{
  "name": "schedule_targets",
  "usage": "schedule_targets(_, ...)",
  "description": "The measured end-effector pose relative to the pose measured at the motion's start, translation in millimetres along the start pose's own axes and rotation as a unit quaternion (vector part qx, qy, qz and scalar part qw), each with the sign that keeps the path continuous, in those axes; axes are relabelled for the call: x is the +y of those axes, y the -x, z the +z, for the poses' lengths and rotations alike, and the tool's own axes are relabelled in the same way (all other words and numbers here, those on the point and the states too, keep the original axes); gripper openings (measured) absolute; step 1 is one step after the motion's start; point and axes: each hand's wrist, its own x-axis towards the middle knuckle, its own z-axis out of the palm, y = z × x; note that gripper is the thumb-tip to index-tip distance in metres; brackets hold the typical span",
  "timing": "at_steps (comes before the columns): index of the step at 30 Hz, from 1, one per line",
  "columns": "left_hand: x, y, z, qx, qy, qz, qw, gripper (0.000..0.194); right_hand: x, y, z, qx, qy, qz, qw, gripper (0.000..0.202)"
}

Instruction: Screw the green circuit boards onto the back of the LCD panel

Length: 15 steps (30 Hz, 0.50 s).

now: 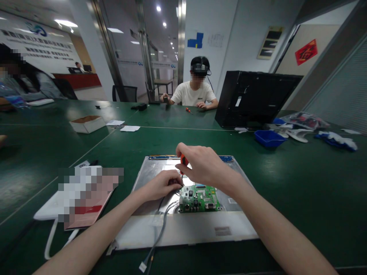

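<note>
A flat display panel (pixel 189 229) lies back side up on the green table in front of me. On it sits a green circuit board (pixel 204 196) with a grey cable (pixel 164 225) running from its left side to the table edge. My right hand (pixel 200 162) is closed around an orange and black screwdriver (pixel 184 159), its shaft pointing down at the board's upper left corner. Close beside that tip, my left hand (pixel 166 184) has its fingers pinched together at the board's corner; whatever they hold is hidden.
To the left lie a white device (pixel 48 208) with a cable and a pink booklet (pixel 88 217). Further off stand a cardboard box (pixel 88 124), a blue tray (pixel 270 138) and a black monitor casing (pixel 255 99). A person (pixel 197 89) sits across the table near another screwdriver (pixel 188 110).
</note>
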Motion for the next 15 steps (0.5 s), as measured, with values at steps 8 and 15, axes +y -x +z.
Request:
schedule_targets(8, 5.5, 0.0, -1.7, -0.003, -0.007, -0.015, 1.0, 0.008, 3.0, -0.7, -0.3, 0.019, 0.05, -0.007, 0.999, 0.024)
schedule_targets(15, 2.7, 0.6, -1.4, -0.001, -0.007, -0.008, 1.0, 0.007, 2.7, 0.4, -2.2, -0.005, 0.024, -0.006, 1.0, 0.014)
